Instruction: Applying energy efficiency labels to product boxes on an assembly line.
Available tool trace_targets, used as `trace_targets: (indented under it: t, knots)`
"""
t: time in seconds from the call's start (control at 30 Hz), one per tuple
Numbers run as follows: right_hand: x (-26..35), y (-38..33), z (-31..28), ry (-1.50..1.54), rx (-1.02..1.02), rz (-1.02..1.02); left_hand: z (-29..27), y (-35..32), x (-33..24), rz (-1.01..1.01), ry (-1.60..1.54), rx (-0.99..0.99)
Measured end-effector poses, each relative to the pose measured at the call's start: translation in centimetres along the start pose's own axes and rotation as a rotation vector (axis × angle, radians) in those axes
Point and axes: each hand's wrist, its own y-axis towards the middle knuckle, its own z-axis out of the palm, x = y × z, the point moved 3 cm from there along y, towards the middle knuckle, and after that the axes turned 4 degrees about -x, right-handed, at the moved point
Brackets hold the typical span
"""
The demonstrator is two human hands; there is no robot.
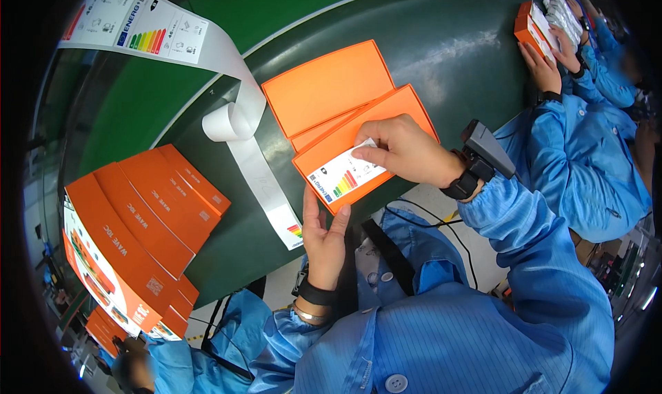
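Orange box (pixel 405 103) held in left fingers (pixel 339 223), right fingers (pixel 376 157) pinching white label's (pixel 339 174) edge.

Orange box piece (pixel 412 111): rectangular, elongated, with thin edges; held at the left end, long axis slanting from lower left to upper right; positioned over the near side of the dark green table (pixel 458 73), partly overlapping a second orange box piece (pixel 327 87). White label (pixel 345 176): oblong, printed with stepped green-to-red bars, a blue patch and a small square code; laid across the left part, roughly parallel to the long axis; right end pinched and curled upward; extent of adhesion not discernible.
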Motion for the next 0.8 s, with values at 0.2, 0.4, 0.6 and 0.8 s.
trace_targets:
  t: [0.2,0.4,0.6,0.8]
  knots:
    - [-0.4,0.0,0.2,-0.022,-0.04,-0.093,0.1,0.0,-0.2,0.005,-0.002,0.002]
    - [-0.8,-0.2,1.0,-0.102,-0.122,-0.151,0.1,0.0,0.0,0.011,-0.003,0.003]
    - [0.3,-1.1,1.6,-0.611,-0.208,-0.219,-0.3,-0.1,0.0,0.008,0.001,-0.002]
    - [2.8,-2.0,2.3,-0.458,-0.176,-0.402,-0.9,-0.5,0.7,-0.024,0.029,0.061]
